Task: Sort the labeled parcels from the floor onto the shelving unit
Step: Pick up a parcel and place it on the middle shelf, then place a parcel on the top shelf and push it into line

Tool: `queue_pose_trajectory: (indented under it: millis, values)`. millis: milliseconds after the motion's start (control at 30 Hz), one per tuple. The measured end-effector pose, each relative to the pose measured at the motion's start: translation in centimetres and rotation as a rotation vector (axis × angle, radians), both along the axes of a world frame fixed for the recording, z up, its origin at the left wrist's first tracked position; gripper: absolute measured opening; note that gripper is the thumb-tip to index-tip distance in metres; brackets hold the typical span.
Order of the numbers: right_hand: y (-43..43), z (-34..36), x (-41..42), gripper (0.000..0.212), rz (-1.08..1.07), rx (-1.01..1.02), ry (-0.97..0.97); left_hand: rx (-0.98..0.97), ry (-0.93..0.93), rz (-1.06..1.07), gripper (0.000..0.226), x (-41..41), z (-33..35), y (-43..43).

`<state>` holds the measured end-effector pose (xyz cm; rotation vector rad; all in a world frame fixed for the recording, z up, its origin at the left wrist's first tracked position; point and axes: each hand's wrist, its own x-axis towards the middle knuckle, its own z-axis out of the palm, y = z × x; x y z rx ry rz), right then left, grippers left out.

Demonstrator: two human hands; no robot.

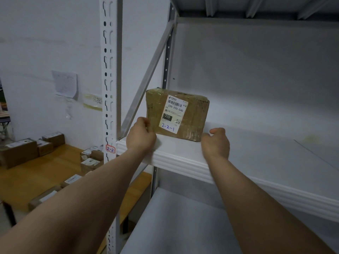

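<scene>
Parcel set on shelf 2-2, hands at its corners

The parcel (194, 114) stands on the shelf (256, 154) near its left front, label (174, 114) facing out so the handwritten "2-2-1" reads from the aisle; it agrees with the "2-2" tag (110, 149) on the post (108, 85), so this looks like its proper level. The left hand (141, 135) curls its fingers on the lower left corner, seemingly pinching it to square the box. The right hand (216, 142) is loosely curled just beside the lower right corner, holding nothing; contact I cannot tell. The rest of the shelf to the right is bare board. Left of the post, more parcels (18, 151) lie on the floor (55, 162), unsorted. A diagonal brace (146, 79) closes the shelf's left end, so access is from the front only.
</scene>
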<state>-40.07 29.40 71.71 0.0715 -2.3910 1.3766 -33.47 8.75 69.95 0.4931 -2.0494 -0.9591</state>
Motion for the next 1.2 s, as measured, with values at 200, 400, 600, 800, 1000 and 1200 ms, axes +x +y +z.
queue_pose_trajectory:
  millis: [200,400,600,800,1000,1200]
  values:
    - [-0.9,-0.7,5.1,0.009,-0.036,0.072,0.146,0.121,0.199,-0.038,0.015,4.8,-1.6,1.1]
    - [-3.6,-2.6,11.7,0.019,0.085,0.045,0.176,0.002,0.000,-0.138,0.016,11.7,-3.4,0.9]
    - [-7.2,-6.3,18.7,0.033,0.258,-0.025,-0.023,-0.074,-0.311,-0.082,0.023,19.8,-7.4,-1.7]
    - [-11.6,-13.8,26.5,0.038,0.376,0.040,-0.266,0.080,-0.574,-0.159,0.030,28.9,-13.5,-5.6]
    - [-14.2,-23.7,32.5,0.021,0.425,0.092,-0.595,0.315,-0.703,-0.119,0.020,35.0,-21.2,-8.0]
    - [-13.6,-34.2,37.1,0.021,0.398,0.125,-0.988,0.487,-0.862,-0.100,0.012,39.4,-30.1,-7.5]
